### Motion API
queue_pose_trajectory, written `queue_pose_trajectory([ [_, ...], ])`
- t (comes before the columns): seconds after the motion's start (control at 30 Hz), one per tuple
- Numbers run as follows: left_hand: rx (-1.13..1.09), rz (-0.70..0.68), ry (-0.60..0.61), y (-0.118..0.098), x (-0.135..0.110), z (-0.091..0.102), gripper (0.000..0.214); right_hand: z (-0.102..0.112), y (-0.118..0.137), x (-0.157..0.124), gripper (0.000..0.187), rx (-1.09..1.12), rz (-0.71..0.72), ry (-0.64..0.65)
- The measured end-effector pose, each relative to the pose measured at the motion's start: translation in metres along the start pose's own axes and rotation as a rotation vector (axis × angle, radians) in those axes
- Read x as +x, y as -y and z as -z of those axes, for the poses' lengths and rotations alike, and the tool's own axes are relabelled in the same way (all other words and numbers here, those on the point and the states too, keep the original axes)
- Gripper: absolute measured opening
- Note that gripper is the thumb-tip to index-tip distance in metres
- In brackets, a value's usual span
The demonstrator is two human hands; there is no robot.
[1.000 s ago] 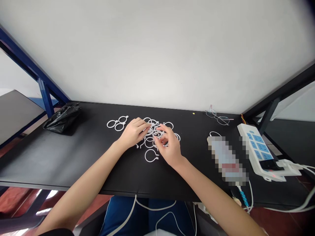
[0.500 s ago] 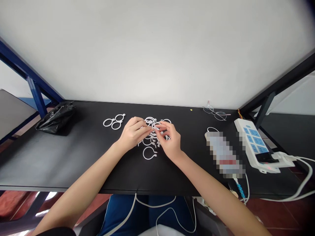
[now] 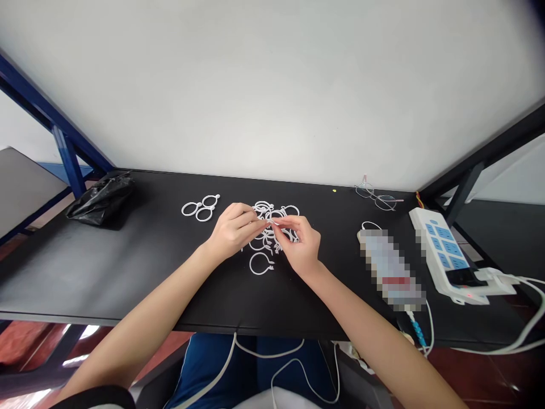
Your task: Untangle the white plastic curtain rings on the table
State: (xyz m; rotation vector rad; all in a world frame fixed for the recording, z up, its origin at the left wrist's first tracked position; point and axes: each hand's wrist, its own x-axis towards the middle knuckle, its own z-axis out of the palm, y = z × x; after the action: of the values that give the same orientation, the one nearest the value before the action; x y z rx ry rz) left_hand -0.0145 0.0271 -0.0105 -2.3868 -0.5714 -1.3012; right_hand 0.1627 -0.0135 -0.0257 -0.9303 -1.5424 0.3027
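Note:
A pile of white plastic rings [image 3: 272, 224] lies on the black table [image 3: 128, 267], mid-table. My left hand [image 3: 233, 229] and my right hand [image 3: 301, 244] meet over the pile, fingertips pinched together on a white ring between them. One single ring [image 3: 261, 263] lies just in front of the pile, near my hands. A linked group of three rings [image 3: 200, 209] rests apart, to the left of my left hand.
A crumpled black bag [image 3: 102, 200] sits at the far left. Eyeglasses [image 3: 378, 197] lie at the back right. A blurred device [image 3: 392, 267] and a white power strip [image 3: 447, 254] with cables occupy the right side. Cords hang below the front edge.
My hands have drawn closer together over the pile, and both now pinch a ring between the fingertips. The view shifted slightly.

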Motion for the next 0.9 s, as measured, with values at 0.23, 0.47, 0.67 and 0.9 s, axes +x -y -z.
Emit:
queue_pose_trajectory([
  [0.23, -0.009, 0.017, 0.005, 0.0008, -0.0003, 0.0004, 0.009, -0.0015, 0.0003, -0.0023, 0.009, -0.027, 0.035, -0.044],
  [0.47, -0.002, 0.042, 0.009, 0.0008, -0.0031, -0.0019, 0.008, -0.0022, 0.005, -0.0011, 0.014, -0.021, -0.013, -0.048],
  [0.67, 0.05, 0.176, -0.027, -0.0009, 0.0003, 0.0014, 0.032, 0.0003, 0.0045, 0.0019, 0.018, 0.049, -0.067, -0.054],
  [0.9, -0.074, 0.22, 0.131, 0.0029, -0.0011, 0.0006, 0.046, -0.0002, 0.0052, -0.0014, 0.012, 0.115, -0.089, 0.118],
])
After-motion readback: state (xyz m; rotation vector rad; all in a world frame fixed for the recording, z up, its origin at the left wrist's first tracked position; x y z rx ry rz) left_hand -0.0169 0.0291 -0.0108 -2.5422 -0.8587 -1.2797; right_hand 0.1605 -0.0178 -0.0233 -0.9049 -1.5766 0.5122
